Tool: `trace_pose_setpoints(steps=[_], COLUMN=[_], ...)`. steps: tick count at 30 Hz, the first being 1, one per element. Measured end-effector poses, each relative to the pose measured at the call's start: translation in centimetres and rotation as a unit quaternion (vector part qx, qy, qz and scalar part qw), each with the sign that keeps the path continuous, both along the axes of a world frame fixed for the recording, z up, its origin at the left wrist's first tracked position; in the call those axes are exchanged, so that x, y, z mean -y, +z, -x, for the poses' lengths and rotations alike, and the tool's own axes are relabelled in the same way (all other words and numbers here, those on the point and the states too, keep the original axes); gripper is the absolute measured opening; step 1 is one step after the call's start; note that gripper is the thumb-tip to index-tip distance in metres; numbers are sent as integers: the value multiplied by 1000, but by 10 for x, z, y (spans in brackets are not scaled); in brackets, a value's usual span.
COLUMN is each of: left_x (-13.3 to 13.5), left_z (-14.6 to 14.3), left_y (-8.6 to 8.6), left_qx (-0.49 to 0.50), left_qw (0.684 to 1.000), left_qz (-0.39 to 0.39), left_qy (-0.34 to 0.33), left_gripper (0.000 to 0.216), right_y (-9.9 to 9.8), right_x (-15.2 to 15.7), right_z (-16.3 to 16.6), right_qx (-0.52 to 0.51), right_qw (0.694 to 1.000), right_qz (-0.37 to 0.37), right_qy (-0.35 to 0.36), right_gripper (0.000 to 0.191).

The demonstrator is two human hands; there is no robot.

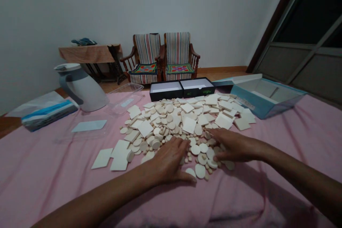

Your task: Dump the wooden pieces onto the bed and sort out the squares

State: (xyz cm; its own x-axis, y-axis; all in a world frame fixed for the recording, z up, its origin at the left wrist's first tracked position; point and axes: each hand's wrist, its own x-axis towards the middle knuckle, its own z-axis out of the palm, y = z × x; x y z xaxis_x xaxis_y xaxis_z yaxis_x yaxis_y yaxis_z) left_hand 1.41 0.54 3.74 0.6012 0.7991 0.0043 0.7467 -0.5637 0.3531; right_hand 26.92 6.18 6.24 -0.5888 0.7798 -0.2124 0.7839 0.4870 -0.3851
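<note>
A wide heap of pale wooden pieces spreads over the pink cloth: square tiles (189, 125), round discs (195, 149) and small cubes or beads. My left hand (171, 162) lies on the near left edge of the heap, thumb held apart from the fingers. My right hand (231, 144) rests on its right side, thumb and fingers also spread, touching discs. Between the two hands lie loose discs and small pieces. Neither hand grips a piece that I can see. A few square tiles (119, 160) lie apart at the left.
Behind the heap stand two open black boxes (166, 91), with a large blue bin (263, 101) to their right. At left are a white and grey jug (82, 89), a blue-and-white packet (49, 114) and clear plastic trays (89, 125). Two striped armchairs (148, 50) stand beyond the pink cloth (66, 185).
</note>
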Motion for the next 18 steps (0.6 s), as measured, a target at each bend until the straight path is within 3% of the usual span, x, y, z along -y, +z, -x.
trace_pose_setpoints(steps=[3,5,11,18], left_x=[2,0,-6,-16], left_z=[-19,-29,-42,-36], left_y=[-12,-17,-20,-27], left_qx=[-25,-33,3,74], left_qw=[999,998,996,993], left_qz=[2,-5,-10,-1], left_qy=[36,59,84,91], left_gripper=[109,111,89,65], right_y=[-20,-31,-48,-53], right_x=[16,19,4,-8], right_z=[-4,-1,8,14], right_qx=[42,54,-25,-76], right_qw=[999,998,998,993], right_qz=[5,4,-50,-52], right_qy=[-3,-11,-38,-73], right_gripper=[115,122,101,82])
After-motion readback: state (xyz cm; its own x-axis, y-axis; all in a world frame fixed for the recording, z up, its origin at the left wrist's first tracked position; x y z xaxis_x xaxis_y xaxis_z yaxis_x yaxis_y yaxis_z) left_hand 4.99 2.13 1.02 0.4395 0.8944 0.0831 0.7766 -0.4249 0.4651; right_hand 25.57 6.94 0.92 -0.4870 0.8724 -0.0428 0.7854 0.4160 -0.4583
